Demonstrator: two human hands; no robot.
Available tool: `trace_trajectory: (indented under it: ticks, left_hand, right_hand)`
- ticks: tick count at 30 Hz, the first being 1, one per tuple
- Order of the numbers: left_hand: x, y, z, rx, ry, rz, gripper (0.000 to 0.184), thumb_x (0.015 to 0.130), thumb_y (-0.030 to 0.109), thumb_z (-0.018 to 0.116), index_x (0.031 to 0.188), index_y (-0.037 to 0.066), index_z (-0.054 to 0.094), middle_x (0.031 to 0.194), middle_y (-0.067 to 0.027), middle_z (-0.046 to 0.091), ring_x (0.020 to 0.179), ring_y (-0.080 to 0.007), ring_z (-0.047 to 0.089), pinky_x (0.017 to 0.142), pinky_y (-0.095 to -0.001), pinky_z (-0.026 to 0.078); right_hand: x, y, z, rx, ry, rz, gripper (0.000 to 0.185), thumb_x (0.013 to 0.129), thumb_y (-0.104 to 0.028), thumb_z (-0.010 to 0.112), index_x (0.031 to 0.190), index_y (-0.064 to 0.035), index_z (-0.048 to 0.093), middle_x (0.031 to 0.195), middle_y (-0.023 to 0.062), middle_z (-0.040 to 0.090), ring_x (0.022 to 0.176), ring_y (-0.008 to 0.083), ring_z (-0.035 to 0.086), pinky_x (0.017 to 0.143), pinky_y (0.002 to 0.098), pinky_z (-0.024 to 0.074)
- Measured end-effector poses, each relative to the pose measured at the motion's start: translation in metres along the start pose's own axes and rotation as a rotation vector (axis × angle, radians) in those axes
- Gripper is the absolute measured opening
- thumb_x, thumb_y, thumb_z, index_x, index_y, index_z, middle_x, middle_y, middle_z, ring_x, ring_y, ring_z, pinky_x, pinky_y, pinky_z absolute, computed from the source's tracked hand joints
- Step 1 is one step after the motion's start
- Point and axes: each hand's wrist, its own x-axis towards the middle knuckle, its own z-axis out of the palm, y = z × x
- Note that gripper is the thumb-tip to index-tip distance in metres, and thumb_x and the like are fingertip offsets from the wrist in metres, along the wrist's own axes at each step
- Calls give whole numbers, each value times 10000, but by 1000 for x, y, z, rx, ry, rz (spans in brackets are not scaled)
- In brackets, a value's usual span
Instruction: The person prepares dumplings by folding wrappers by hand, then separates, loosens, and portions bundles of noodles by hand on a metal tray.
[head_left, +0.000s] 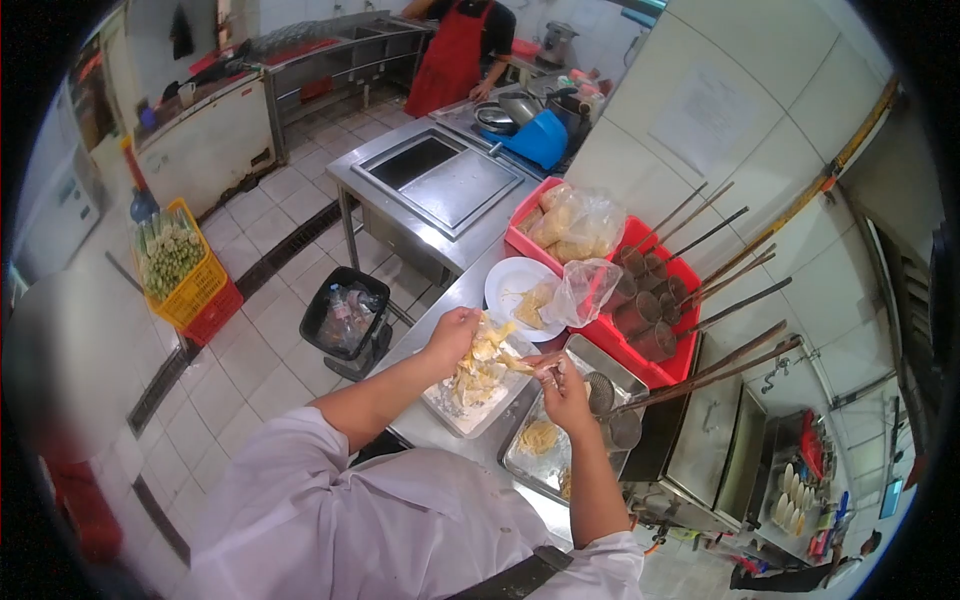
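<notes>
Wears a pale shirt (380, 520) closest to the camera, cut off at the bottom edge, with a dark strap (525, 575) low across it. Reaches both arms over a steel table (462, 298). Grips a loose bunch of pale yellow strips (488, 345) in the left hand (455, 333), with fingers curled around one side and partly lost behind the bunch. Pinches the other side with the right hand (567, 395), with powder on the fingers; cannot tell exactly where each strip ends. Holds the bunch above a tray of white powder (475, 412), partly covered by more strips.

Has a metal tray (520, 465) beside it, under the right forearm in view, with a coiled nest of strips (538, 437) inside and, farther up, mesh strainers (600, 393) partly hidden by the hand. Beyond, shows a white plate (505, 283) with beige food, too blurred to identify, overlapped by a clear bag (587, 290). Next to that, shows a red bin (668, 372) of long-handled strainers. At the far end, includes a person in a red apron (450, 55), cut off by the top edge. At left, dissolves into an unreadable blur.
</notes>
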Motion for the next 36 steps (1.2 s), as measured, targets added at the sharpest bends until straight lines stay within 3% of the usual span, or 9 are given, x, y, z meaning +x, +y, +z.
trace_trajectory:
  ticks: [9,12,14,22,24,26,28,33,36]
  left_hand:
    - [-12,14,3,41,8,-16,235,1032,251,540,1044,28,615,906,-60,661,808,-140,630,744,-330,532]
    - [-12,14,-7,341,-26,123,262,1002,273,579,998,16,628,869,-112,671,769,-199,640,732,-352,526]
    - [-29,38,-2,1235,-282,329,284,949,280,635,958,-4,643,845,-187,666,732,-303,643,706,-381,521]
    - [-51,16,5,1327,-421,378,279,905,250,671,972,-20,656,888,-220,668,767,-379,646,706,-436,515]
    - [-48,4,-7,1260,-561,391,278,896,246,677,978,-19,653,903,-205,657,832,-378,628,752,-442,510]
    - [-43,5,-13,1378,-695,504,271,891,241,678,986,-12,654,932,-196,649,863,-374,613,777,-443,504]
    - [-40,12,-18,1465,-814,628,265,885,236,680,994,-5,655,960,-186,641,893,-371,599,802,-445,498]
    - [-38,28,14,1716,-1006,573,290,867,241,690,1040,13,650,1077,-169,616,990,-373,570,894,-462,477]
    - [-26,-21,65,1470,-811,784,410,816,221,747,1158,24,633,1159,-195,591,1080,-381,542,968,-460,449]
  right_hand:
    - [-13,20,-6,648,281,262,92,1049,-146,476,1089,-84,422,1091,134,650,985,242,672,655,385,607]
    - [-18,-1,-11,879,449,338,128,1061,-192,450,1148,-103,419,1097,131,634,917,256,685,585,394,603]
    - [-44,13,-25,1217,248,233,199,1033,-237,523,1166,-123,427,1097,134,643,878,262,697,555,405,606]
    - [-155,-18,-99,569,852,106,321,836,-117,772,1052,-105,534,1026,71,608,901,217,678,652,334,589]
    - [-161,-20,-117,36,827,386,215,869,-102,742,995,-70,572,1079,64,630,982,162,645,809,322,533]
    - [-167,0,-117,-134,741,394,180,860,-110,743,953,-51,599,1092,95,646,970,221,649,833,349,515]
    - [-168,4,-111,-911,705,238,171,842,-87,731,960,-44,615,1071,141,654,935,297,640,839,375,501]
    - [-203,26,-85,-383,801,504,254,811,-110,743,1034,-51,635,1097,144,634,1063,328,583,909,402,463]
    - [-203,19,-66,-375,474,735,311,815,-151,729,1099,-58,642,1145,138,615,1110,333,567,933,425,462]
